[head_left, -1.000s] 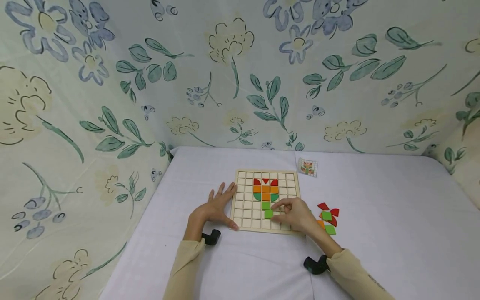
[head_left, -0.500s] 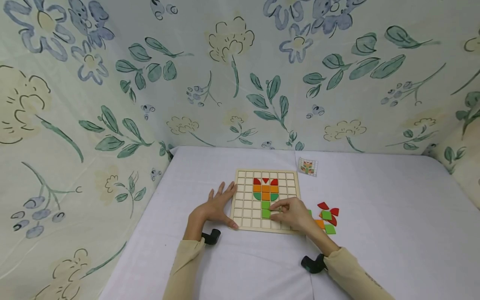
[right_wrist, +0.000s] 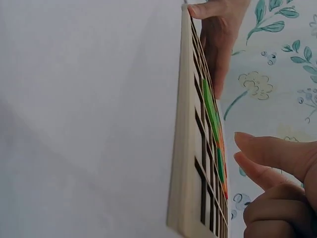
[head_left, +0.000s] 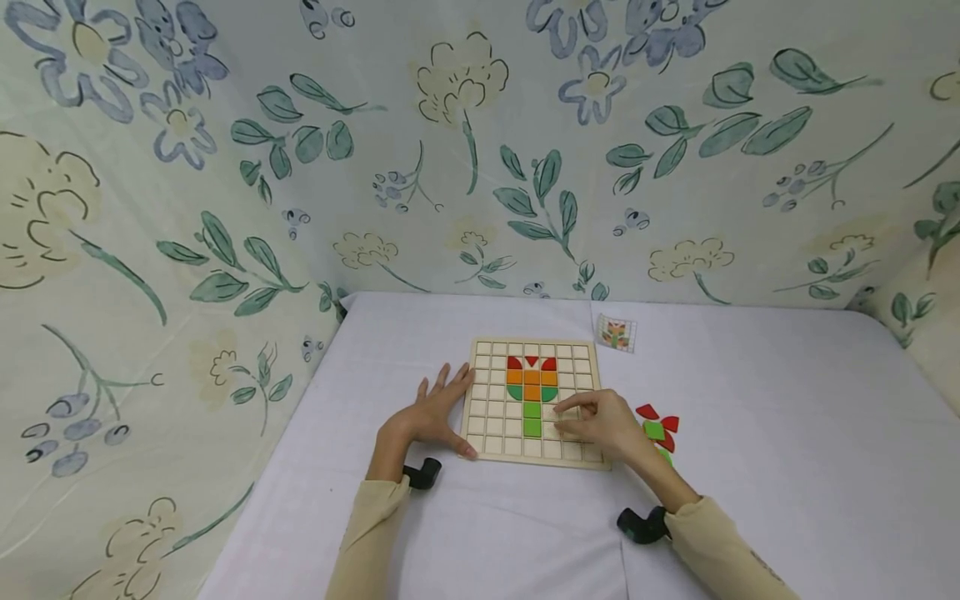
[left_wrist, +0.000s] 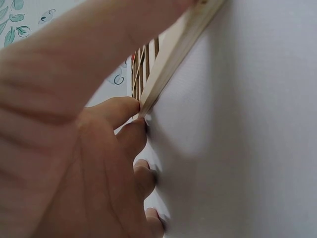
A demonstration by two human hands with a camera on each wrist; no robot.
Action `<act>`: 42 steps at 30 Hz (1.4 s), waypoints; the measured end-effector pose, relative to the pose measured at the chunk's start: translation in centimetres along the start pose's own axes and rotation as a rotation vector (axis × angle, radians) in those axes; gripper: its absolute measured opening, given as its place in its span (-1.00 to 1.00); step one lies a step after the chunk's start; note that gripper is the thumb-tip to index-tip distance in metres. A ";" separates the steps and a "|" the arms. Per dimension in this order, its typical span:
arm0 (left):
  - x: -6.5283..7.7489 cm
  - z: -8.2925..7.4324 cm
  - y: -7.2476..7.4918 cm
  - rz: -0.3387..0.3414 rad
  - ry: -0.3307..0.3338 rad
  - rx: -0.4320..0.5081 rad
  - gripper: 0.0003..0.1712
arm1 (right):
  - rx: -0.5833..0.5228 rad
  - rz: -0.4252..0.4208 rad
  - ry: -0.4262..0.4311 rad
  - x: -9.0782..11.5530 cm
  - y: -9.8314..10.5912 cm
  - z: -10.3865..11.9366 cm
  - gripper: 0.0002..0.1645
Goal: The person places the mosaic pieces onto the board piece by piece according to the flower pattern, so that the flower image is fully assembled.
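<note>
Up top, your head camera looks forward and down from well back, catching the wooden board (head_left: 493,425), your left hand (head_left: 431,417), your right hand (head_left: 602,427), the white table (head_left: 757,425) and the floral cloth (head_left: 480,167) behind. Down to your left wrist, the view sits right up close, rolled on its side, sighting past that hand to the board's edge; and over at your right wrist, another sideways, low view skims across the board towards your left hand, so all three views share that hand, board, table and cloth.
</note>
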State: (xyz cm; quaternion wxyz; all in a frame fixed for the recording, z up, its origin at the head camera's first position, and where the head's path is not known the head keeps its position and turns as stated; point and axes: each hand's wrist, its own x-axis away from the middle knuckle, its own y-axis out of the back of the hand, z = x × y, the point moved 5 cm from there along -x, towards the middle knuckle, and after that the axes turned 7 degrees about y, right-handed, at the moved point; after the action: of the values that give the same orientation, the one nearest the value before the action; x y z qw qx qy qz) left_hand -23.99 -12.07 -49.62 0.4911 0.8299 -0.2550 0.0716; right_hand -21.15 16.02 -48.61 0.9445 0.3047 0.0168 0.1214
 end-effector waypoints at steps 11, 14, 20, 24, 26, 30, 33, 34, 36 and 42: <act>0.0 0.1 -0.1 -0.010 0.009 -0.013 0.61 | 0.050 -0.061 -0.069 2.2 6.3 -3.4 -0.65; 0.0 0.1 -0.1 -0.011 0.008 -0.005 0.60 | 0.084 -0.087 -0.088 2.8 7.6 -4.3 -0.62; 0.0 0.1 0.0 -0.010 0.010 -0.008 0.59 | 0.131 -0.120 -0.142 3.5 9.4 -5.9 -0.54; 0.0 0.1 -0.1 -0.007 0.007 -0.004 0.60 | 0.141 -0.116 -0.184 3.7 9.9 -7.1 -0.52; 0.0 0.1 -0.1 -0.006 0.006 -0.001 0.60 | 0.149 -0.113 -0.195 3.6 10.0 -7.5 -0.52; 0.0 0.2 -0.1 -0.003 0.006 -0.004 0.60 | 0.153 -0.107 -0.206 3.6 10.1 -7.9 -0.52; 0.0 0.1 -0.1 -0.005 0.005 -0.008 0.59 | 0.140 -0.095 -0.213 3.5 10.0 -8.0 -0.52; 0.0 0.1 -0.1 -0.007 0.004 -0.007 0.60 | 0.133 -0.091 -0.212 3.5 10.0 -7.9 -0.52; 0.0 0.0 -0.1 -0.008 0.003 -0.005 0.60 | 0.126 -0.080 -0.210 3.3 9.9 -7.9 -0.52; -0.2 0.0 -0.1 -0.005 0.007 -0.012 0.60 | 0.140 -0.053 -0.192 2.2 9.7 -8.0 -0.56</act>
State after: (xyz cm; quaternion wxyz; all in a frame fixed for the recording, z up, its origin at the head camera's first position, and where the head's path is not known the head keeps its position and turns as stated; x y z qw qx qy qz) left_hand -24.07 -11.98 -49.78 0.4972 0.8272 -0.2517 0.0718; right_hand -21.98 28.72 -49.42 0.9211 0.3795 -0.0574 0.0650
